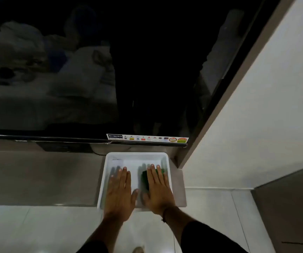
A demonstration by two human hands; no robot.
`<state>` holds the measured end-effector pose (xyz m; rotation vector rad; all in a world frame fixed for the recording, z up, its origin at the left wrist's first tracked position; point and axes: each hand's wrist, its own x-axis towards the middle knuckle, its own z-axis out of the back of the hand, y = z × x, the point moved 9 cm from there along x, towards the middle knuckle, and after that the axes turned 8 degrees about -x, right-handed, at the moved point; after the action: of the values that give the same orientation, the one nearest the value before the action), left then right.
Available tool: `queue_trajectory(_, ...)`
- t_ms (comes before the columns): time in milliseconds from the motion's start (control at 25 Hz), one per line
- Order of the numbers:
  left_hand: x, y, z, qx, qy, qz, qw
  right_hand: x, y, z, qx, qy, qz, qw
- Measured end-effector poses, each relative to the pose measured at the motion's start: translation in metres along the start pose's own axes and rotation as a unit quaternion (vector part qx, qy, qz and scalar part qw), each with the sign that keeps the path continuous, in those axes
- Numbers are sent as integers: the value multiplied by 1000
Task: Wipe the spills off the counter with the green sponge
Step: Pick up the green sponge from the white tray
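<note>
A white plastic tub [137, 155] sits on the right end of a grey-brown counter [41, 179]. Inside it lies a green sponge [145, 177], mostly covered by my right hand [159, 190], which rests flat on top of it with fingers stretched out. My left hand [119, 192] lies flat and spread over the left half of the tub, with nothing in it. No spill is visible on the counter in this dim light.
A large black television [110, 70] with a sticker strip [147, 138] stands right behind the tub, its screen reflecting a bed. A white wall [256, 106] rises at the right. Pale floor tiles [37, 230] lie below the counter edge.
</note>
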<state>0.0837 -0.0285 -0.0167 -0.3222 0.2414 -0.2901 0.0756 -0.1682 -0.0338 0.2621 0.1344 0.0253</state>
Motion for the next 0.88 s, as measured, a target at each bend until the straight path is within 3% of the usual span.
queue_trajectory(200, 31, 31, -1, -35, -36, -7, 999, 37, -11, -38, -85, 88, 2, 993)
queue_trajectory(600, 35, 43, -19, 6, -9, -3, 1000, 36, -1, -41, -76, -7, 23, 997)
queue_trajectory(880, 9, -28, 19, 30, -17, -37, 999, -3, -8, 32, -68, -47, 43, 996)
